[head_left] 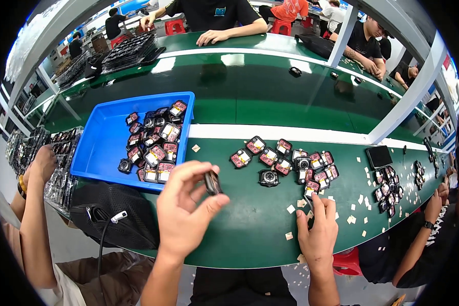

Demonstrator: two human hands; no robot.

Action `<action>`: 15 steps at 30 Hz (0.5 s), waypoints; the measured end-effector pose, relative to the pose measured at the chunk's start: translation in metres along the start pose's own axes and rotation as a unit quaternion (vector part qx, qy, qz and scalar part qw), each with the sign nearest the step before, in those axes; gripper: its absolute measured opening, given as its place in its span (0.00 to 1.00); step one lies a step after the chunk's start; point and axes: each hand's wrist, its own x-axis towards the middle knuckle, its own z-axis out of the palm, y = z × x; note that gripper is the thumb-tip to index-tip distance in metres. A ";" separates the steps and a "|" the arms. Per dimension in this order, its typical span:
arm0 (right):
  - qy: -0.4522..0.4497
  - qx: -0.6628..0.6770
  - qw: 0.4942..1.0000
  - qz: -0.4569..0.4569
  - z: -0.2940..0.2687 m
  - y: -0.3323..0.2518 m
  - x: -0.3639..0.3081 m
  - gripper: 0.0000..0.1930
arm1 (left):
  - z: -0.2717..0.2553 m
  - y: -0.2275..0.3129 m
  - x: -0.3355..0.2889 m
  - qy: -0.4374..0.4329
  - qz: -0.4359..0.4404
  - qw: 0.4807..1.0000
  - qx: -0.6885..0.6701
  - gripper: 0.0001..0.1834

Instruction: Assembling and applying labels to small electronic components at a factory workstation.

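Between the thumb and fingers of my left hand (186,209) is a small black watch-like module (213,182), turned edge-on above the green table. My right hand (319,229) reaches low over the table, fingertips pinching the near end of another watch-like module (311,187) at the front of a cluster. Part of that module is hidden by the index finger. Beyond my hands lie several similar modules (283,165) with pinkish-red boards and white-and-yellow patches. One black module (268,178) lies with its round face up.
A blue bin (107,137) holding more modules stands at left, behind a black mesh bag (115,211). Paper-like scraps (352,219) litter the right side, near another module pile (389,191). A white rail (280,133) crosses beyond. Co-workers sit left, right and opposite.
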 end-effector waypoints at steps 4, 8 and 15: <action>-0.030 -0.028 0.999 -0.004 0.001 -0.002 0.002 0.28 | -0.024 0.016 0.058 0.114 0.103 0.953 0.261 0.20; -0.014 -0.035 0.999 -0.008 0.001 0.000 0.002 0.30 | -0.067 -0.011 0.100 0.216 0.142 0.826 0.501 0.10; -0.022 -0.026 0.999 0.001 -0.001 -0.007 0.004 0.23 | -0.085 -0.008 0.091 0.214 0.018 0.769 0.602 0.10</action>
